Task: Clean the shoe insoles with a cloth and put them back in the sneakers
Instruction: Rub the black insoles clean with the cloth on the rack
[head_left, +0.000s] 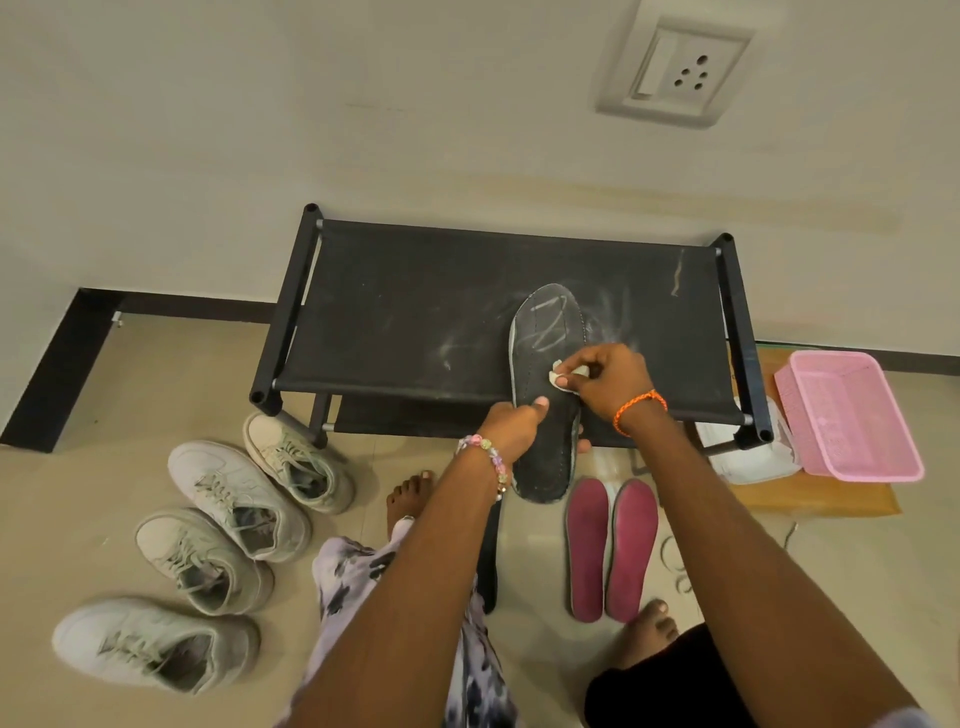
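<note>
Your left hand (514, 423) grips the dark insole (545, 395) at its near half, thumb on top and fingers curled beneath. The insole's toe end rests on the black rack (415, 312); its heel end overhangs the front edge toward you. Your right hand (605, 379) pinches a small white cloth (563, 376) in curled fingers and presses it on the insole's middle, just beyond the left thumb. Two maroon insoles (610, 551) lie side by side on the floor below. Four pale sneakers (228, 519) sit well left.
</note>
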